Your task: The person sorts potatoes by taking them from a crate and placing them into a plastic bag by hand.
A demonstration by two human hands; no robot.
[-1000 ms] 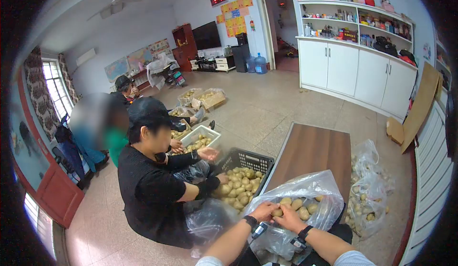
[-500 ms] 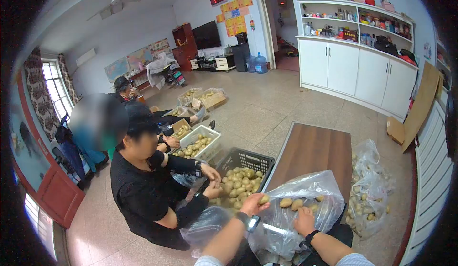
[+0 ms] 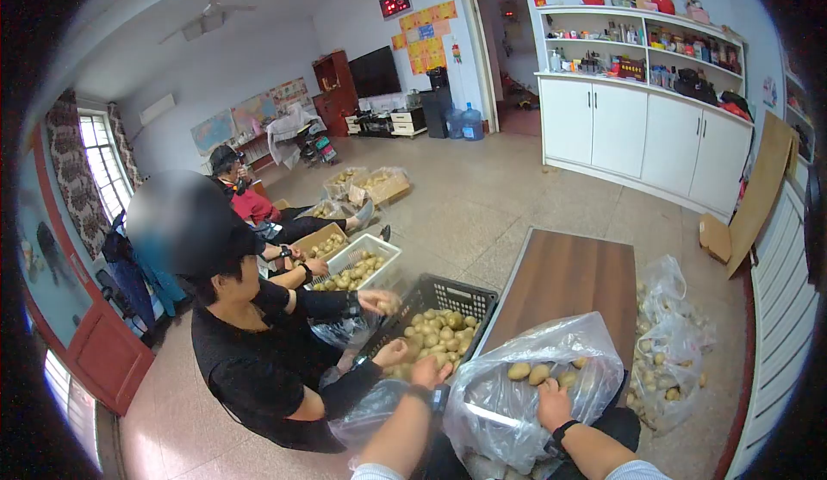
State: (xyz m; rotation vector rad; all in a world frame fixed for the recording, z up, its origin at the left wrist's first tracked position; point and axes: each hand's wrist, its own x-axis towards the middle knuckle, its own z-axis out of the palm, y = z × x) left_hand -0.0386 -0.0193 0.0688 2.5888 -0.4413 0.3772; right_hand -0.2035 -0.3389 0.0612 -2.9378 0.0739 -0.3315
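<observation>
My left hand (image 3: pixel 427 372) reaches over the near edge of the black crate (image 3: pixel 457 289), by its potatoes (image 3: pixel 444 333); its fingers are blurred, and I cannot tell whether they hold anything. Inside the clear plastic bag (image 3: pixel 495 407) on my lap, my right hand (image 3: pixel 553 404) has its fingers against a potato (image 3: pixel 539 374), with other potatoes around it. A co-worker's hand (image 3: pixel 394 353) is just left of my left hand, over the same crate.
Beside me on the left sits a co-worker in black (image 3: pixel 258 351). A brown table (image 3: pixel 568 290) stands ahead, with bagged potatoes (image 3: pixel 668 377) on the floor to its right. A white crate (image 3: pixel 385 260) lies beyond the black one.
My left hand has moved from the bag, where it lifted a potato, left to the black crate. My right hand stays in the bag. The co-worker's hands have moved apart.
</observation>
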